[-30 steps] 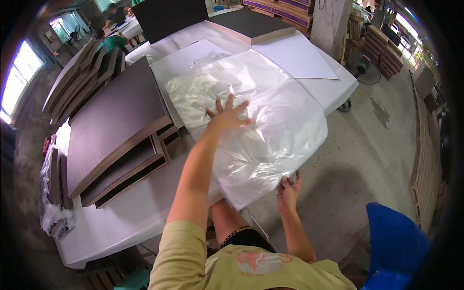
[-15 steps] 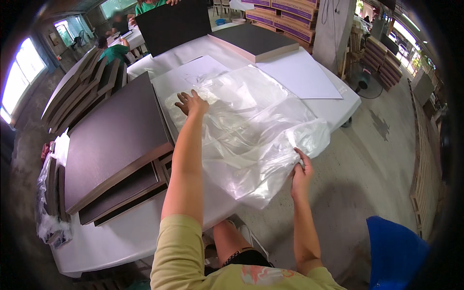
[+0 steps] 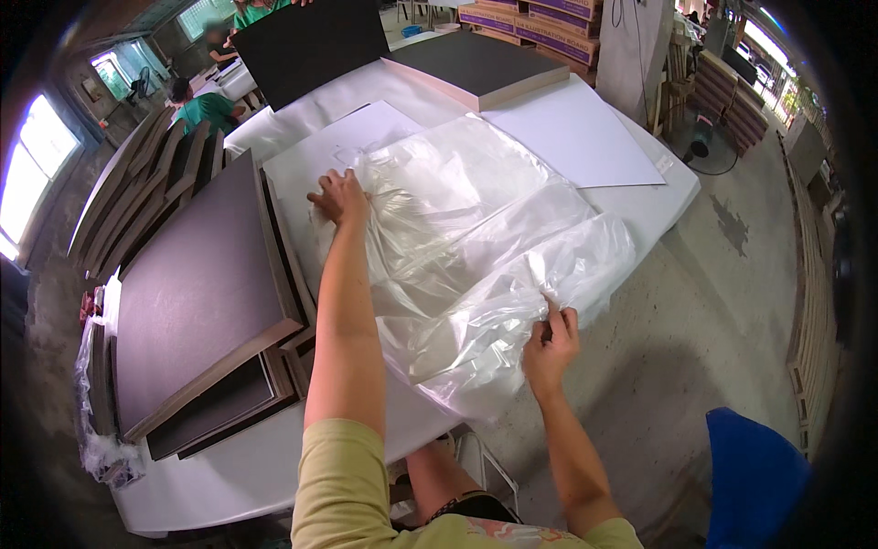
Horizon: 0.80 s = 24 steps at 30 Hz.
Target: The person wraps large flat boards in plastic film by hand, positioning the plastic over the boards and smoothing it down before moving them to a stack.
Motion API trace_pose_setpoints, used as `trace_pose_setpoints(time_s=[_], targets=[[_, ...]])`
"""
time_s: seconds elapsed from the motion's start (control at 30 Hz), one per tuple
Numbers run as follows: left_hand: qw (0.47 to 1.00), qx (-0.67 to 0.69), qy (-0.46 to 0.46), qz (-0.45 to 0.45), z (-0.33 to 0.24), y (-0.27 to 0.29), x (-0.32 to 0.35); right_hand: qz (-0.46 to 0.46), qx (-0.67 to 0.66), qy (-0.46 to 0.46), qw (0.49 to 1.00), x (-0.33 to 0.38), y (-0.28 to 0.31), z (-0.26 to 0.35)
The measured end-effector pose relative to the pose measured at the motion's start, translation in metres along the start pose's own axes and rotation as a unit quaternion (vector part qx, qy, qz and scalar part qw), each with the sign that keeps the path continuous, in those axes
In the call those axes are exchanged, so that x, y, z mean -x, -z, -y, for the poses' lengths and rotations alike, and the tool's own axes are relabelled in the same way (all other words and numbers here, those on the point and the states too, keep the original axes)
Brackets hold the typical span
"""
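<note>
A large sheet of thin clear plastic [image 3: 457, 247] lies crumpled over the white-covered table, its near right corner spilling past the edge. At its far left side is my left hand [image 3: 341, 198], palm down on the film with the fingers bent and apart. My right hand [image 3: 552, 349] is closed on the plastic's near right edge, fingers curled in a pinch. Just left of the film stands a stack of large dark boards [image 3: 201, 293] with brown edges. White sheets [image 3: 576, 137] lie beyond the plastic and to its right.
A thick black-topped slab [image 3: 476, 64] rests on the far side of the table. Another person in green holds up a black board [image 3: 315, 46]. More dark boards [image 3: 151, 188] lean at the left. A blue object [image 3: 754, 480] is at lower right, a fan [image 3: 701, 137] on the floor.
My left hand has shifted slightly left, its fingers more bent than before. The right hand has drawn a little nearer to me and left with the plastic edge, and its fingers have curled tighter.
</note>
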<state>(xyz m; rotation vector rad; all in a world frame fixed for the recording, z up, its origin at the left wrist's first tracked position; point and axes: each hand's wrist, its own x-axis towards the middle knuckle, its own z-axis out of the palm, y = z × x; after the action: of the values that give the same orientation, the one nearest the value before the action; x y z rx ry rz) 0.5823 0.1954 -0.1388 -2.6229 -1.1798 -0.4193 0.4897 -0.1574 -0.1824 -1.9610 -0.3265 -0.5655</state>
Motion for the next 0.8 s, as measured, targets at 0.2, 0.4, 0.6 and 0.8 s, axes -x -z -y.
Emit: trace_pose_setpoints(time_s=[0.2,0.4,0.6,0.8], targets=[[0.987,0.042,-0.051,-0.145,-0.007,-0.008,0.012,0.001,0.008,0.015,1.0,-0.005,0.004,0.003],[0.957,0.167,-0.087,-0.222,-0.024,0.069,0.037,-0.021,-0.006,0.024,0.999,-0.002,0.003,-0.003],[0.912,0.273,-0.208,-0.225,-0.028,0.13,0.123,0.007,-0.058,-0.045,0.997,-0.002,0.014,0.003],[0.867,0.285,-0.372,-0.169,-0.009,0.144,0.248,-0.021,-0.155,-0.188,0.97,0.0,0.057,-0.006]])
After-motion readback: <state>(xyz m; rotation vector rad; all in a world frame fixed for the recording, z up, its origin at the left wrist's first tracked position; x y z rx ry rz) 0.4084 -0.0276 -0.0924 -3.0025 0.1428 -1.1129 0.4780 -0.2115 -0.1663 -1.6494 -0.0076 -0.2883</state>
